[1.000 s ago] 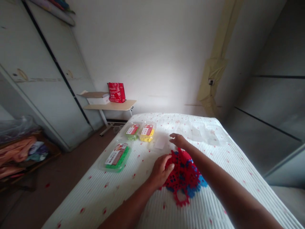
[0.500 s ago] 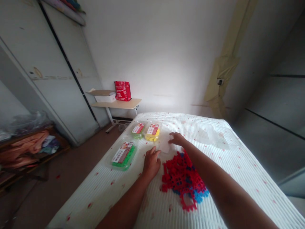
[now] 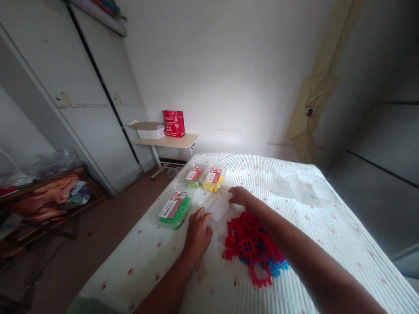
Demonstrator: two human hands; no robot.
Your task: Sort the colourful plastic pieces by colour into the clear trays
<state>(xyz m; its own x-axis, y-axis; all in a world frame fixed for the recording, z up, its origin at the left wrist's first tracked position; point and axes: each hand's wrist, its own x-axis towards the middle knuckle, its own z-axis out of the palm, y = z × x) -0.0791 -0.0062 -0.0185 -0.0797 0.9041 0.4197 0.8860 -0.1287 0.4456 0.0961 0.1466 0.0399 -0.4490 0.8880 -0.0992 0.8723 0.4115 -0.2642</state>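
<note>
Between my hands, a clear plastic lid [image 3: 220, 208] with a pale label panel lies slanted low over the bed; its see-through edges are hard to make out. My left hand [image 3: 197, 231] grips its near left edge, fingers curved and thumb toward the lid. On the far right edge, my right hand [image 3: 240, 196] pinches it with bent fingers. Close in front of me is a loose heap of red plastic building pieces [image 3: 247, 237], with blue pieces [image 3: 278, 267] showing beneath. My right forearm passes over the heap's right side.
Labelled clear boxes stand left: one with green pieces [image 3: 175, 209], one light green [image 3: 194, 175], one yellow [image 3: 213, 179]. Clear empty containers [image 3: 299, 187] lie at the right on the quilted bed cover [image 3: 327, 244]. Behind are a small table [image 3: 183, 141] and red bag [image 3: 173, 124].
The lid has moved left and toward me and turned between my hands. Both hands shifted left with it. The heap and the boxes stay where they were; the view has swung slightly left.
</note>
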